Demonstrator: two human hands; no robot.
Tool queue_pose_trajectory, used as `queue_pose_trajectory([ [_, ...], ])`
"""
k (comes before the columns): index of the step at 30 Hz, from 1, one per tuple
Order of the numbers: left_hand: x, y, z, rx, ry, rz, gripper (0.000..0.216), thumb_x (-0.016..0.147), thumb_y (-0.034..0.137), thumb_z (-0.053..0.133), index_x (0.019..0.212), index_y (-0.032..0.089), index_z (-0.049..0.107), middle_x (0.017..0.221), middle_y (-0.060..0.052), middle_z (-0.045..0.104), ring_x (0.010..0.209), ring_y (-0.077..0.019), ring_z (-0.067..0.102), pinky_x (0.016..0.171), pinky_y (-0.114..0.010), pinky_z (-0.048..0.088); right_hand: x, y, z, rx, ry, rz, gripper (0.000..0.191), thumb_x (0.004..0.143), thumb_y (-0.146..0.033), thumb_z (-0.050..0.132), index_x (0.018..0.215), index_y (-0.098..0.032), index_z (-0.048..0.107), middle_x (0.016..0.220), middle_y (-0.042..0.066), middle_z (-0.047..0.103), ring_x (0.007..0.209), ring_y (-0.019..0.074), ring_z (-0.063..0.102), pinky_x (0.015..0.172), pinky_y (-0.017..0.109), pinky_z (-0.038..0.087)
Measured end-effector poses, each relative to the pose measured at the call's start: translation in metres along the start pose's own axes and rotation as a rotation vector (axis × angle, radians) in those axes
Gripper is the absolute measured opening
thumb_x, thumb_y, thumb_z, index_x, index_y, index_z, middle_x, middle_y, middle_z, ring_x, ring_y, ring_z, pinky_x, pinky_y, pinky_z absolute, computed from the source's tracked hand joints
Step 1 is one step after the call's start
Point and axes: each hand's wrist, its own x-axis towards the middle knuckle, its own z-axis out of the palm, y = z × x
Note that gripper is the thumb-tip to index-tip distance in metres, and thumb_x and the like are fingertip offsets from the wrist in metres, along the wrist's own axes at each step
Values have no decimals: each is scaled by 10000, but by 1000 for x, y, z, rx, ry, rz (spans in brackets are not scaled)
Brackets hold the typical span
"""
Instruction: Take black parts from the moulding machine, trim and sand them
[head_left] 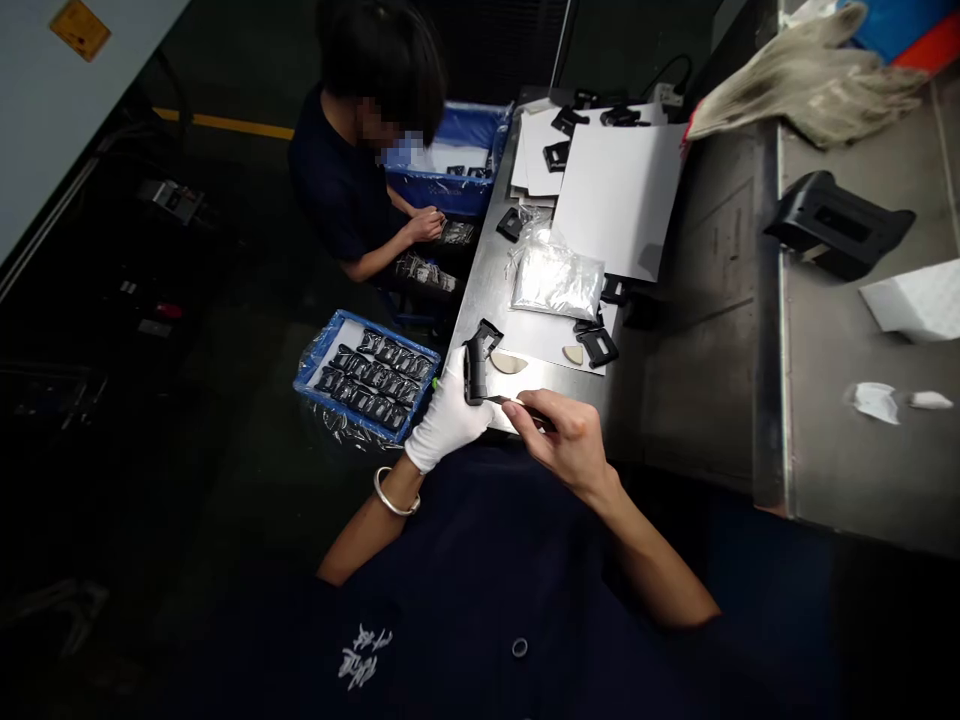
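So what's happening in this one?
The person's gloved left hand holds a black part at the edge of a metal table, while the bare right hand holds a slim tool with its tip at the part's lower end. To the left, a blue bin holds rows of similar parts. Further off, a co-worker sits beside another blue bin.

The floor (247,370) sinks into near-black shadow, while glare whitens the plastic bag (559,282) on the desk (487,287); fine detail looks soft.
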Motion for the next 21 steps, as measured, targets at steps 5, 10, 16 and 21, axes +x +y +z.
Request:
queue_pose_trajectory([
  [5,-1,6,2,46,-8,17,557,750,146,744,1249,205,501,1074,-74,644,951,-224,674,852,-372,596,1,4,4,-58,36,-8,202,964,-349,631,866,-190,707,712,4,696,581,93,583,569,238,384],
  [10,-1,13,5,80,-12,46,494,772,158,693,1235,217,531,1020,-62,647,910,-209,681,829,-361,603,3,7,2,-161,64,-6,217,962,-359,634,843,-190,700,676,-7,673,554,81,554,563,229,365],
  [16,-3,21,5,152,-62,93,591,724,80,647,1282,204,499,1066,-83,642,941,-220,677,853,-370,607,10,9,-2,-243,140,-45,240,969,-365,623,830,-186,702,684,-3,688,533,71,546,552,226,342],
  [21,-6,23,6,169,-92,114,656,651,70,620,1281,180,472,1158,-121,628,1021,-264,665,915,-427,597,22,19,-6,-298,164,-43,290,983,-407,595,836,-187,715,689,1,698,562,77,565,553,241,327],
])
